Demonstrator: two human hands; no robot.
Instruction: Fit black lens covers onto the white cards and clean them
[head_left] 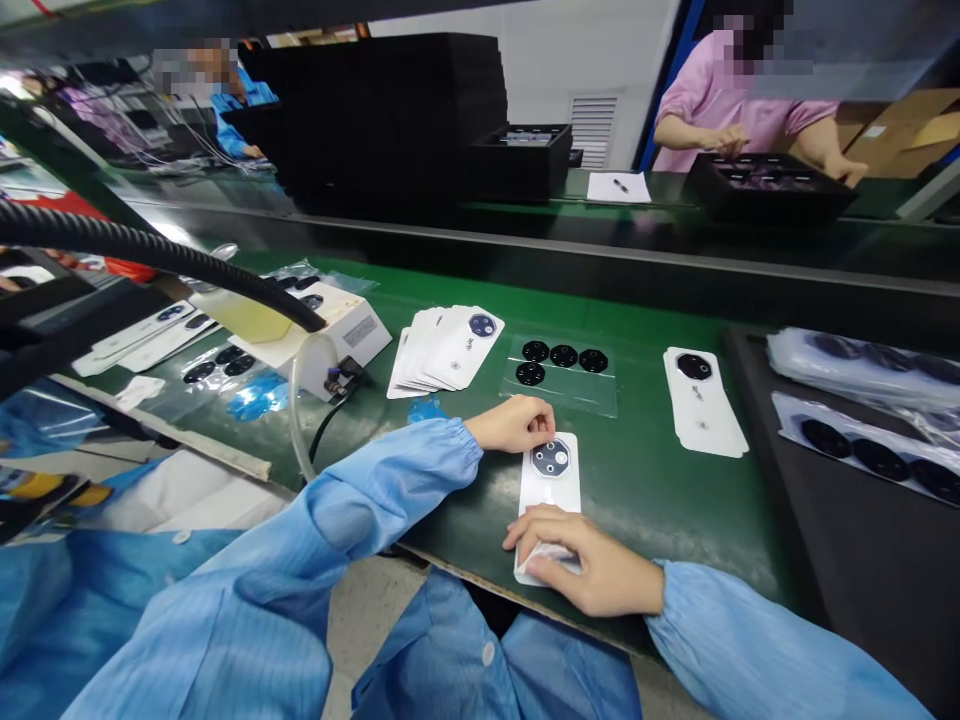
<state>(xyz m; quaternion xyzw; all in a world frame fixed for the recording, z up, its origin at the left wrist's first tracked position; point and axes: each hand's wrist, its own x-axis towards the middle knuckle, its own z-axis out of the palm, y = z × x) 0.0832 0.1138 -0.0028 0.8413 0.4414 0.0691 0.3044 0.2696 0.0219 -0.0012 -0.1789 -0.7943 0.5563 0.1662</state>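
Observation:
A white phone back cover (551,488) with a dark round camera ring lies on the green mat right in front of me. My left hand (514,424) rests at its top left corner, fingers curled and pinched at the edge near the camera ring. My right hand (581,566) lies over the cover's near end, fingers bent and pressing it down. A fanned stack of white covers (442,347) sits further back on the left. A clear sheet with several black round camera lenses (561,366) lies beside the stack. Another stack of white covers (703,402) lies to the right.
A white box (352,325) with a hose and cable stands at left, under a thick black corrugated hose (150,250). Bagged black lenses (870,450) lie on a dark tray at right. Across the belt, two other people work at black trays (765,185).

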